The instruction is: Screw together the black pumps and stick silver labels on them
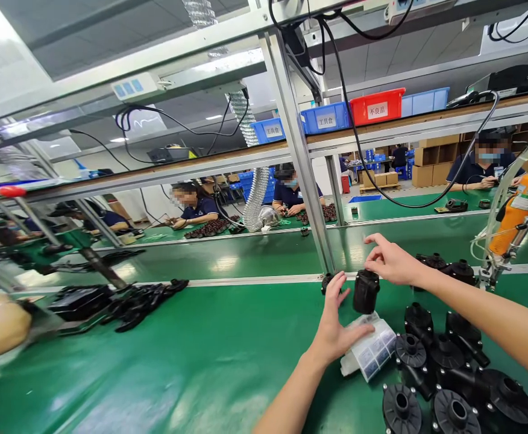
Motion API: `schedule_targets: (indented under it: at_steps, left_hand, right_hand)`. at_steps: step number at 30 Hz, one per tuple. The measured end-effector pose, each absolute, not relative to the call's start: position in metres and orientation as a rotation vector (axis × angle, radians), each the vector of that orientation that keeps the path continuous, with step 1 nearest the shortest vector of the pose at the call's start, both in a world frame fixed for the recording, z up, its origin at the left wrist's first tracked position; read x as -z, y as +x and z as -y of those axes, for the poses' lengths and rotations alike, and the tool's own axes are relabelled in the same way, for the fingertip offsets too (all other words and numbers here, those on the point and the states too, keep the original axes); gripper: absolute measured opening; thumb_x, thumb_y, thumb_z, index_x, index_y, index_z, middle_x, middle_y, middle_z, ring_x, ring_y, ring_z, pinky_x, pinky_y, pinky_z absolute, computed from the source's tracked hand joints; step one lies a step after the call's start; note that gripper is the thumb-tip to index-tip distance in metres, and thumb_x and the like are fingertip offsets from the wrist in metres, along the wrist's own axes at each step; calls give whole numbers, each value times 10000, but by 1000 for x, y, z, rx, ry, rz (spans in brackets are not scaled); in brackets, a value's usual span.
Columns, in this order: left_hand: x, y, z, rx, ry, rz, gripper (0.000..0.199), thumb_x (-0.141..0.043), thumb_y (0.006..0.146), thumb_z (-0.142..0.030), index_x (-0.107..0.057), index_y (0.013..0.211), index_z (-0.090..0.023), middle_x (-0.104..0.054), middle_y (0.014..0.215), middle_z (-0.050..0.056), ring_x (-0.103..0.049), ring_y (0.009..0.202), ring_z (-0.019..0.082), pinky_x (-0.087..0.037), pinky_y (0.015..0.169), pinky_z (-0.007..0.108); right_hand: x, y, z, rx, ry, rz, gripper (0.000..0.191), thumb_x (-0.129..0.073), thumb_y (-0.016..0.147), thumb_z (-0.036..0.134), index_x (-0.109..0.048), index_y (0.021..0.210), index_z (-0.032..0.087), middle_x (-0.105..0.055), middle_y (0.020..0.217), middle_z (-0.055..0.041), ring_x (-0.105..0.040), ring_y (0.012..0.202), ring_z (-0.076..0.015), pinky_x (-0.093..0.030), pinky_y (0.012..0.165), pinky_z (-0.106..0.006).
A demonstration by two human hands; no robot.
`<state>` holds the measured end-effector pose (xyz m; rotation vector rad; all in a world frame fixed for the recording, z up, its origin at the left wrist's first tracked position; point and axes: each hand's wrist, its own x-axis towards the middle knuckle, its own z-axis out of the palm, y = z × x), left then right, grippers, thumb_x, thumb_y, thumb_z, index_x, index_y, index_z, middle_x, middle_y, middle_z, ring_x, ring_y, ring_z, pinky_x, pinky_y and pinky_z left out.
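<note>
My left hand (334,334) is spread, its thumb stretched over a translucent sheet of rectangular labels (375,349) and its fingers pointing up. Just beyond the sheet is a black cylindrical housing (366,292), upright. My right hand (393,260) hovers at the housing's top right edge with its fingers apart; whether a fingertip touches it I cannot tell. Several black pump housings (445,351) with round ribbed faces and short spouts lie close together below my right forearm. A small black part (326,283) sits beside the metal post, behind my left fingertips.
An orange power tool (521,208) hangs at the right. A metal post (298,144) rises from the green bench (191,355). Black cables (150,304) lie at the left, near another person's arm (2,325). Blue bins and a red bin (377,107) stand on the shelf; co-workers sit opposite.
</note>
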<state>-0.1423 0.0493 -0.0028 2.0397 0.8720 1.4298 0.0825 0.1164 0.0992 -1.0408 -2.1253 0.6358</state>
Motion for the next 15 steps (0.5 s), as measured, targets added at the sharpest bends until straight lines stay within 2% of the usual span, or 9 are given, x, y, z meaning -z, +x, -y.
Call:
schedule_targets:
  at_steps: [2,4,6,8,10,12,15]
  left_hand:
    - [4,-136,-43,-1413,1855,-816,1217,-1000,611,-363,-254,1572,-370,-326,1625,144,-417,1463,407,-441,1161,564]
    - [3,-133,-38,-1380,1693,-816,1167,-994,619,-386,-284,1544,-350,-486,1479,141,-580,1295,375,-510,1078,539]
    - [-1,-131,-34,-1357,1561,-821,1058,-958,679,-385,-303,1509,-348,-592,1284,101,-675,1086,310,-571,953,487]
    - [-6,-132,-33,-1362,1457,-812,1020,-938,705,-376,-285,1489,-360,-615,1178,64,-688,973,264,-585,875,440]
    - [-10,-134,-33,-1393,1379,-793,1031,-944,688,-376,-273,1472,-365,-624,1144,49,-679,967,253,-578,867,419]
    - [-13,-135,-34,-1412,1324,-759,1047,-953,665,-375,-268,1456,-368,-632,1137,43,-671,963,244,-572,864,408]
    - [-16,-134,-32,-1414,1281,-685,1022,-956,655,-362,-283,1424,-372,-631,1192,48,-666,942,222,-563,840,381]
  right_hand:
    - [-103,66,-105,-716,-956,2113,532,-643,936,275,-390,1388,157,-735,901,-28,-655,766,-169,-474,718,-265]
    - [-103,54,-95,-723,-938,2045,512,-651,932,305,-434,1374,163,-732,990,-53,-638,750,-157,-484,732,-279]
    - [-101,46,-86,-713,-916,1915,386,-659,933,356,-557,1259,175,-707,1069,-67,-605,746,-147,-480,734,-293]
    - [-98,43,-78,-832,-828,1803,289,-654,942,448,-639,1019,170,-676,971,-48,-572,729,-146,-461,689,-288]
    - [-94,42,-72,-1093,-717,1766,403,-633,951,554,-596,834,171,-595,776,-8,-524,662,-138,-414,605,-265]
    - [-87,43,-66,-1304,-660,1767,491,-628,945,626,-535,769,177,-497,681,30,-429,587,-111,-341,548,-246]
    - [-75,42,-60,-1377,-647,1813,530,-609,962,656,-492,762,180,-398,671,54,-312,582,-94,-266,541,-237]
